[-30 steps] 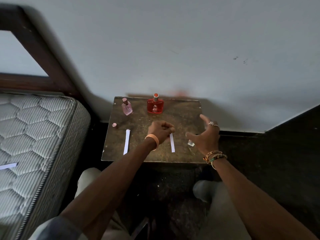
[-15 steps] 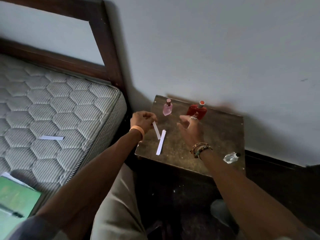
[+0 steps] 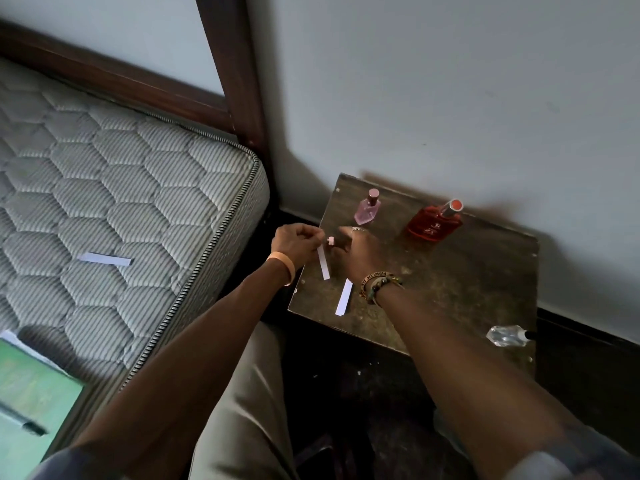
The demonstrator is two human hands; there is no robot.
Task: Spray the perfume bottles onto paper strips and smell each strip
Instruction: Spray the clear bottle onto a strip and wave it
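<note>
My left hand [image 3: 298, 242] pinches the top end of a white paper strip [image 3: 323, 264], which hangs down over the left edge of the small dark table [image 3: 450, 292]. Right beside it, my right hand [image 3: 358, 252] has its fingertips closed round a tiny pink cap [image 3: 330, 240]. The uncapped pink perfume bottle [image 3: 367, 211] stands just behind my hands. A red perfume bottle [image 3: 434, 223] stands to its right by the wall. Another white strip [image 3: 344, 302] lies flat on the table under my right wrist.
A clear bottle [image 3: 507, 336] lies on its side at the table's near right corner. One more paper strip [image 3: 104, 259] rests on the quilted mattress [image 3: 138, 202] to the left. A green book [image 3: 31, 386] with a pen sits at the lower left.
My view swung left and down. My left hand lifted one strip off the table and carried it to the left edge. My right hand left the clear bottle and crossed over to the pink cap.
</note>
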